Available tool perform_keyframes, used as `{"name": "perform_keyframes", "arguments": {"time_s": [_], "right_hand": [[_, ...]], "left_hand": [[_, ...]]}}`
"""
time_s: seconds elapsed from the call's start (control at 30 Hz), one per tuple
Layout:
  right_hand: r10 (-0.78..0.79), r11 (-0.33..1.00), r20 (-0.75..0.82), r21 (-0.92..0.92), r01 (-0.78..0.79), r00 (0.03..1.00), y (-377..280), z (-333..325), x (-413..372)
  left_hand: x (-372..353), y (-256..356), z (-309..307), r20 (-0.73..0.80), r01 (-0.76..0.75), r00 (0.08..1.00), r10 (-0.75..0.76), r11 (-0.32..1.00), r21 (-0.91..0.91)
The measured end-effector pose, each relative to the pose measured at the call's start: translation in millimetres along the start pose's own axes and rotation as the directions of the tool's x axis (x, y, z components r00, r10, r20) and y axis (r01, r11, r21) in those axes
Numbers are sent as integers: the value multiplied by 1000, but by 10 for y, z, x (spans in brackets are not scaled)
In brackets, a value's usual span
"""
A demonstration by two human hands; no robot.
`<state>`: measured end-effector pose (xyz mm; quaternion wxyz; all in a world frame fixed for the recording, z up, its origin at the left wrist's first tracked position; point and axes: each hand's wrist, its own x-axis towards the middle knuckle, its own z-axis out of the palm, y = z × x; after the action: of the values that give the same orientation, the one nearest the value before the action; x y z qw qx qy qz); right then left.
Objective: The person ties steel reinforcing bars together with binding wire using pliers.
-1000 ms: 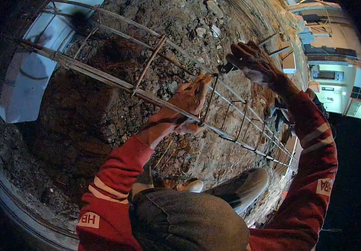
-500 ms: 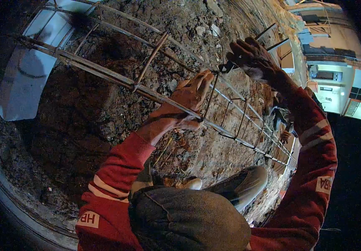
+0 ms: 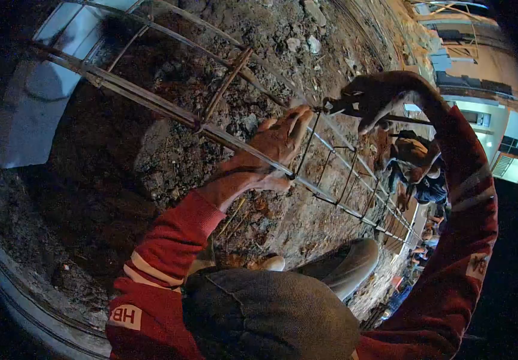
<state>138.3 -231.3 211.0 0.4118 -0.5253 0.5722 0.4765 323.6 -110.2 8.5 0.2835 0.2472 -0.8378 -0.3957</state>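
A long rebar cage [image 3: 151,101] of thin steel bars and square stirrups runs from the upper left to the lower right. My left hand [image 3: 271,144] is wrapped around its bars, close beside a stirrup [image 3: 306,144]. My right hand [image 3: 379,99] is closed on dark metal pincers [image 3: 329,107]. Their jaws are at the upper corner of that stirrup, near my left fingertips, and one handle sticks out to the right. Whether tie wire sits in the jaws is too small to tell.
Rough soil and stones [image 3: 181,150] lie beneath the cage. A pale panel [image 3: 34,120] stands at the left. Another person [image 3: 415,156] is bent over beyond my right arm, with more people farther along. My bent knee [image 3: 355,264] is below the cage.
My right hand has gone from spread fingers at the pincers to a closed grip, with wrist turned over and elbow raised outward. My left hand keeps its place. The other person shows more.
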Motion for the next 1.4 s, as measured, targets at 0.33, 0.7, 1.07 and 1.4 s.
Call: {"name": "perform_keyframes", "arguments": {"time_s": [0.33, 0.7, 1.07, 1.4], "right_hand": [[-726, 524, -537, -837, -159, 430, 508, 322, 220], [-914, 293, -255, -953, 79, 314, 855, -88, 498], [-499, 565, -315, -825, 27, 807, 418, -221, 144], [-810, 274, -274, -959, -78, 518, 607, -74, 62]], "left_hand": [[29, 0, 28, -29, 3, 1000, -2, 999, 37], [17, -27, 48, -24, 26, 999, -25, 998, 51], [2, -24, -33, -10, 38, 999, -38, 996, -85], [-35, -27, 45, -81, 1, 997, -10, 994, -108]]}}
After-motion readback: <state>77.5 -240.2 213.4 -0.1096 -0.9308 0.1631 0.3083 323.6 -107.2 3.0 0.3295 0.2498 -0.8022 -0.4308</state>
